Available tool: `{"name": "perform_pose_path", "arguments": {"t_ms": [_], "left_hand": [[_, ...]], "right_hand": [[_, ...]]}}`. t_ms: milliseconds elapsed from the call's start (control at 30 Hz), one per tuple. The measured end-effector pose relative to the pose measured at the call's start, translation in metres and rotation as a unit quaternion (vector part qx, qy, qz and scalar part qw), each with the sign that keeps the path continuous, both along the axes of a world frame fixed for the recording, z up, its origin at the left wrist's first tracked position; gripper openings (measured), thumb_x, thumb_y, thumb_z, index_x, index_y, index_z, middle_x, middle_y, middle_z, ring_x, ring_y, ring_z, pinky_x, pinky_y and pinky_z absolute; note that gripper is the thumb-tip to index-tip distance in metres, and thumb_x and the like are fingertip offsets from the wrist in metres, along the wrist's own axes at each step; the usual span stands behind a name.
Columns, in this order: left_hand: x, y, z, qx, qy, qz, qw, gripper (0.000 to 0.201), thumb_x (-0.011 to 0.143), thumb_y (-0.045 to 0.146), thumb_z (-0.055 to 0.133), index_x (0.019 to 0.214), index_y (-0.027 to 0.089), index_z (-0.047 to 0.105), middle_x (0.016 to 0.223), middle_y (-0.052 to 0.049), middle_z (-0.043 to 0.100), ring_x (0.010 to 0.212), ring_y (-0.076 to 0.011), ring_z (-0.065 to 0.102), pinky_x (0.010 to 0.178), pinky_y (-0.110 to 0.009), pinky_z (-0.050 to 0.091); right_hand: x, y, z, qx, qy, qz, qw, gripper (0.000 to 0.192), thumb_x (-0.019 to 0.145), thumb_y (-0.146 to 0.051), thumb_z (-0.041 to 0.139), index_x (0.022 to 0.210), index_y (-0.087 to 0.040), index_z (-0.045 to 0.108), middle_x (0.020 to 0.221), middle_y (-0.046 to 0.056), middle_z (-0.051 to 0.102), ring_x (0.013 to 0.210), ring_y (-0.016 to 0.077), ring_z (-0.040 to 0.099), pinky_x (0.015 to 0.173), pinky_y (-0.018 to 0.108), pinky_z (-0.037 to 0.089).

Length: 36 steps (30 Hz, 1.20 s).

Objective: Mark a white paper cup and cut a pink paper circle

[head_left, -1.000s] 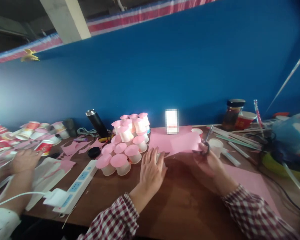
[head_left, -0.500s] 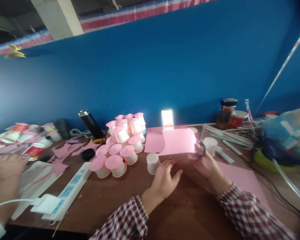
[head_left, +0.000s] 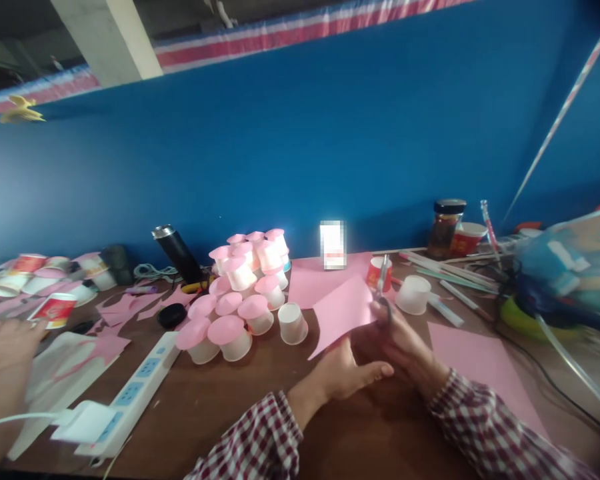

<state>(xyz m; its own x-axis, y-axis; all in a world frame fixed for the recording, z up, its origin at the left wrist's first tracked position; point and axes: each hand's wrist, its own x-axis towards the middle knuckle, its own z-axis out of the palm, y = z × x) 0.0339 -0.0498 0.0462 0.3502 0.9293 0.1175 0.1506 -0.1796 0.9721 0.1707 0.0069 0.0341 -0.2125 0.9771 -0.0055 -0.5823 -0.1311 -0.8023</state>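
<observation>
My left hand [head_left: 343, 373] holds the lower edge of a pink paper sheet [head_left: 343, 310], raised and tilted above the brown table [head_left: 230, 400]. My right hand [head_left: 405, 343] grips a pair of scissors [head_left: 383, 287] with the blades pointing up at the sheet's right edge. A white paper cup [head_left: 293, 323] stands upside down just left of the sheet. Beside it sits a cluster of upturned cups with pink paper discs [head_left: 240, 293] on them.
A white power strip [head_left: 130, 393] lies at the front left. Another person's hand [head_left: 3, 343] works at the far left among red cups and pink scraps. A black flask [head_left: 177, 253], a jar [head_left: 443, 227], sticks, a blue bag [head_left: 570, 267] and cables crowd the back and right. More pink paper [head_left: 480, 360] lies at the right.
My left hand let go of the white cup and moved right to take the pink sheet. The sheet has been lifted off the table and turned, with the scissors now at its edge.
</observation>
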Motion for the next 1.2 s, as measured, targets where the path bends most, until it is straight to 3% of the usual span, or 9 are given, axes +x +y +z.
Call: {"name": "perform_pose_path", "arguments": {"t_ms": [200,300,433,533,700,800,933,1067,1200], "left_hand": [[-0.004,0.02,-0.004,-0.001,-0.098,0.195,0.976,0.05,0.081,0.048,0.057,0.116,0.014,0.06,0.121,-0.013,0.061,0.12,-0.0277,0.05,0.106,-0.041,0.034],[-0.015,0.03,-0.007,-0.065,-0.114,0.266,0.955,0.05,0.076,0.05,0.063,0.11,0.013,0.063,0.118,-0.015,0.063,0.118,-0.0291,0.052,0.105,-0.042,0.035],[-0.021,0.033,-0.015,-0.12,-0.142,0.261,0.947,0.048,0.072,0.047,0.068,0.105,0.013,0.064,0.118,-0.016,0.062,0.118,-0.0294,0.052,0.102,-0.042,0.04],[-0.022,0.028,-0.018,-0.05,-0.097,0.272,0.956,0.054,0.072,0.045,0.068,0.115,0.015,0.058,0.126,-0.014,0.057,0.123,-0.0279,0.047,0.104,-0.039,0.036],[-0.022,0.024,-0.021,0.047,-0.008,0.342,0.939,0.061,0.071,0.042,0.069,0.124,0.017,0.052,0.137,-0.014,0.043,0.127,-0.0289,0.041,0.107,-0.041,0.03],[-0.02,0.026,-0.023,0.019,-0.008,0.277,0.961,0.051,0.076,0.042,0.064,0.119,0.016,0.056,0.125,-0.014,0.056,0.118,-0.0276,0.05,0.104,-0.043,0.034],[-0.016,0.03,-0.029,0.008,-0.087,0.2,0.976,0.042,0.078,0.041,0.062,0.112,0.016,0.06,0.109,-0.011,0.066,0.102,-0.0243,0.06,0.092,-0.038,0.046],[-0.019,0.032,-0.036,-0.036,-0.062,0.234,0.97,0.035,0.078,0.046,0.06,0.089,0.013,0.066,0.078,-0.008,0.067,0.072,-0.0203,0.062,0.07,-0.034,0.051],[-0.021,0.035,-0.043,-0.088,-0.093,0.264,0.956,0.037,0.077,0.049,0.059,0.082,0.012,0.064,0.074,-0.006,0.064,0.067,-0.0181,0.059,0.064,-0.032,0.05]], "right_hand": [[-0.007,0.002,-0.01,0.021,-0.056,-0.035,0.998,0.044,0.063,-0.032,0.08,0.101,-0.023,0.06,0.077,-0.003,0.063,0.065,0.0112,0.057,0.057,0.022,0.046],[-0.003,0.009,-0.015,0.039,-0.153,-0.089,0.984,0.053,0.062,-0.038,0.08,0.106,-0.019,0.057,0.073,-0.001,0.064,0.062,0.013,0.056,0.054,0.023,0.043],[0.0,0.015,-0.02,0.065,-0.227,-0.1,0.966,0.059,0.063,-0.043,0.077,0.109,-0.015,0.054,0.072,0.001,0.064,0.064,0.0152,0.057,0.056,0.025,0.043],[0.0,0.016,-0.021,0.074,-0.263,-0.109,0.956,0.055,0.064,-0.043,0.076,0.107,-0.014,0.056,0.072,0.002,0.063,0.066,0.0164,0.058,0.058,0.026,0.044],[-0.001,0.015,-0.02,0.064,-0.265,-0.119,0.955,0.054,0.064,-0.04,0.076,0.107,-0.014,0.056,0.076,0.003,0.065,0.07,0.0169,0.058,0.06,0.026,0.044],[-0.003,0.015,-0.021,0.044,-0.223,-0.112,0.967,0.051,0.064,-0.037,0.077,0.106,-0.016,0.055,0.074,0.001,0.064,0.067,0.0138,0.056,0.056,0.022,0.042],[-0.006,0.012,-0.021,0.027,-0.166,-0.097,0.981,0.048,0.064,-0.035,0.077,0.103,-0.019,0.055,0.077,0.0,0.063,0.061,0.0107,0.052,0.049,0.019,0.036],[-0.01,0.009,-0.016,0.012,-0.162,-0.099,0.982,0.049,0.06,-0.036,0.08,0.1,-0.019,0.058,0.081,0.002,0.064,0.064,0.0123,0.054,0.049,0.02,0.038],[-0.012,0.008,-0.015,0.019,-0.164,-0.097,0.982,0.048,0.059,-0.038,0.08,0.098,-0.019,0.06,0.082,0.003,0.066,0.068,0.014,0.057,0.057,0.023,0.043]]}}
